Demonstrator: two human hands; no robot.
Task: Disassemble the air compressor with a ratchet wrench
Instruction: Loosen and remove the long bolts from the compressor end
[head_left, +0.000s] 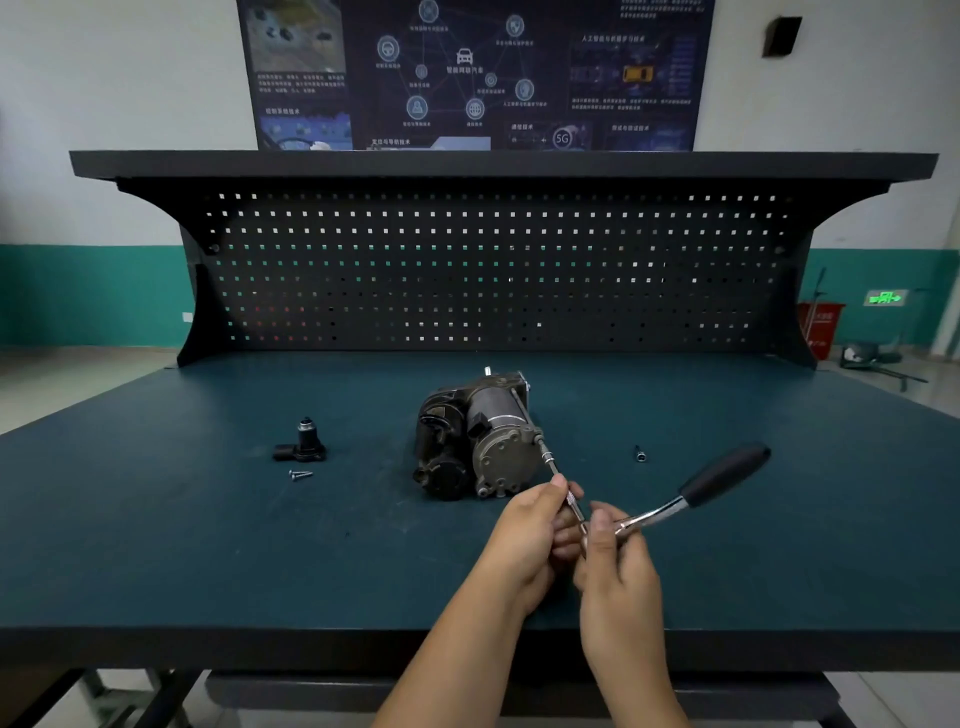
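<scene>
A black fitting (304, 441) and two screws (300, 474) already lie loose on the bench (156, 519), with no tray in sight. The air compressor (478, 441) sits mid-bench and looks mostly whole. The left hand (535, 525) pinches the extension bar (553, 467), whose tip reaches the compressor. The right hand (613, 551) grips the ratchet wrench (722, 478) near its head. A spare socket (640, 456) lies beyond.

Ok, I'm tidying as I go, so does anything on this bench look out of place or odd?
Nothing looks spilled or damaged. Two small silver screws lie loose on the dark green benchtop beside a small black part, and a little silver socket lies alone right of the grey metal air compressor; either might roll.
</scene>
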